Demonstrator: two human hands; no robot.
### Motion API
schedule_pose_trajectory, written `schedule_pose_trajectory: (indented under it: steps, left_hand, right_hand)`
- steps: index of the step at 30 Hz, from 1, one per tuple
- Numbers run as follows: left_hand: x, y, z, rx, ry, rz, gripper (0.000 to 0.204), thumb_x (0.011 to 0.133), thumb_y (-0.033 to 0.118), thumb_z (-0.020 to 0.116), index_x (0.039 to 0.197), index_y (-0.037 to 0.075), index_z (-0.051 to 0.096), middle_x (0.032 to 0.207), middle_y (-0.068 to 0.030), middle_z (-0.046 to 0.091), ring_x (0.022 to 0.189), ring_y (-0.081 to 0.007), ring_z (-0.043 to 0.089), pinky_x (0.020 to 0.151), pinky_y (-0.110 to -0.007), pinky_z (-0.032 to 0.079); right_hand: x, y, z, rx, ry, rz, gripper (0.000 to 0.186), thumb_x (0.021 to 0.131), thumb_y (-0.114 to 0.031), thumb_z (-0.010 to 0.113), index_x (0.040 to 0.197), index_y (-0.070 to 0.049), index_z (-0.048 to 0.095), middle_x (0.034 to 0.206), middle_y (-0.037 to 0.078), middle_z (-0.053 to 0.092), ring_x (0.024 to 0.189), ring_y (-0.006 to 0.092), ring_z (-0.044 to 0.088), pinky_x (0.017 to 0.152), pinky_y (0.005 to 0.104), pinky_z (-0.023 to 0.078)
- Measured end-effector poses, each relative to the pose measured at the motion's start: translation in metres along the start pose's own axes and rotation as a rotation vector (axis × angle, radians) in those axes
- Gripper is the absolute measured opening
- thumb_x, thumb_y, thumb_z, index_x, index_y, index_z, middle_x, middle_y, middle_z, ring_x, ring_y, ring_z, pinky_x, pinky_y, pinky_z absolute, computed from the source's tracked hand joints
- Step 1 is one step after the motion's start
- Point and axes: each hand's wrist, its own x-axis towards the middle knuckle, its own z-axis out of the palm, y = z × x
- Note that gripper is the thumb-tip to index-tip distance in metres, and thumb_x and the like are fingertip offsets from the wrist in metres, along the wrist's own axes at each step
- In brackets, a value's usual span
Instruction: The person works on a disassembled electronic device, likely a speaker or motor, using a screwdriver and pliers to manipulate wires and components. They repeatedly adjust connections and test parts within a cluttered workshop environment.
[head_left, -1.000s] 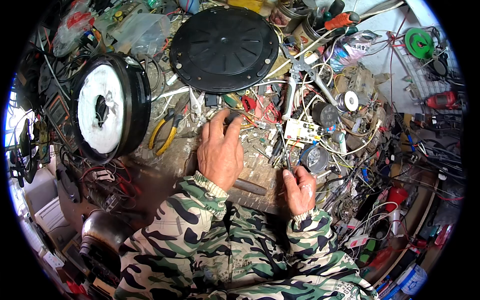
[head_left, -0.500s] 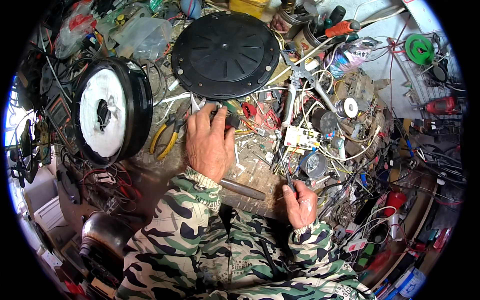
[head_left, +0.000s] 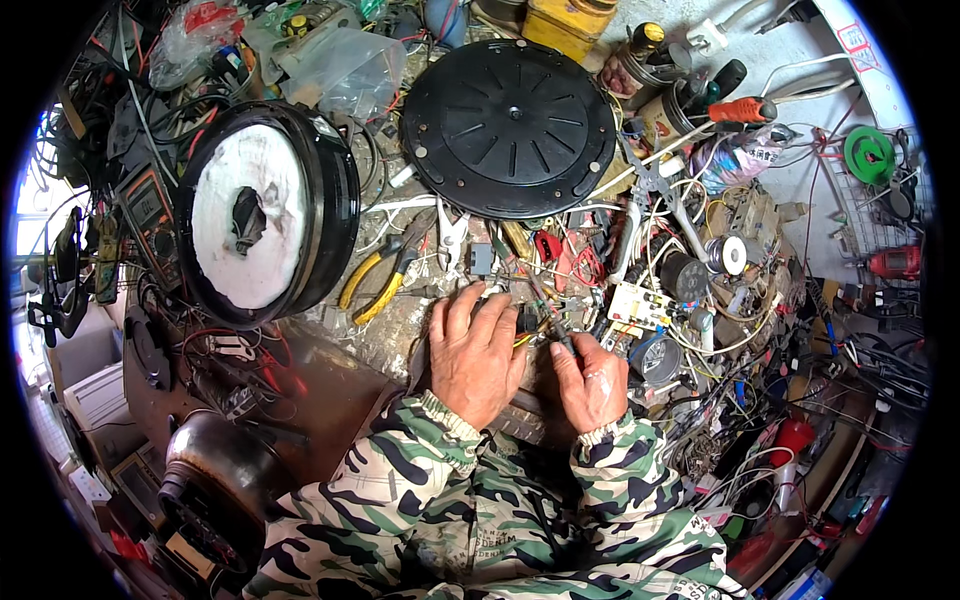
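My left hand (head_left: 475,355) rests low over the bench with its fingers bent and close together. At its thumb and forefinger is a small black block (head_left: 527,319) with yellow wire beside it; the fingers partly hide their hold on it. My right hand (head_left: 593,383) pinches a slim dark-handled tool (head_left: 563,338), its thin end pointing up and left past the block. Just beyond my left fingertips lies a grey rectangular block (head_left: 481,260). Yellow-handled pliers (head_left: 385,280) and silver pliers (head_left: 452,236) lie beyond the left hand.
A black round ribbed cover (head_left: 510,125) lies at the back. To the left stands a black drum with a white face (head_left: 245,225). A circuit board (head_left: 640,307), a solder spool (head_left: 733,256) and tangled wires crowd the right. A multimeter (head_left: 150,215) sits far left.
My left hand has drawn back toward me with the black block. My right hand has come left and forward, bringing the slim tool close to it. The whole view has shifted.
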Motion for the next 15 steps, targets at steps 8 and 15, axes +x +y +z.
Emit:
schedule_pose_trajectory:
  steps: [8,15]
  left_hand:
    - [0.000,-0.027,-0.020,0.055,0.094,-0.106,0.051,0.080,0.024,0.079,0.118,-0.006,0.066,0.127,-0.0171,0.062,0.130,-0.0364,0.050,0.111,-0.052,0.036]
    - [0.004,-0.051,-0.031,0.010,0.171,-0.171,0.045,0.082,0.002,0.070,0.125,-0.006,0.061,0.135,-0.0184,0.058,0.128,-0.0383,0.051,0.108,-0.048,0.041]
  right_hand:
    - [0.008,0.014,-0.016,-0.008,0.173,0.051,0.027,0.097,-0.023,0.066,0.102,0.003,0.069,0.070,0.022,0.066,0.064,0.0367,0.067,0.063,0.0440,0.050]
    - [-0.004,0.010,-0.004,-0.014,-0.052,-0.038,0.025,0.095,-0.022,0.067,0.099,0.003,0.068,0.070,0.022,0.062,0.061,0.0334,0.061,0.063,0.0418,0.049]
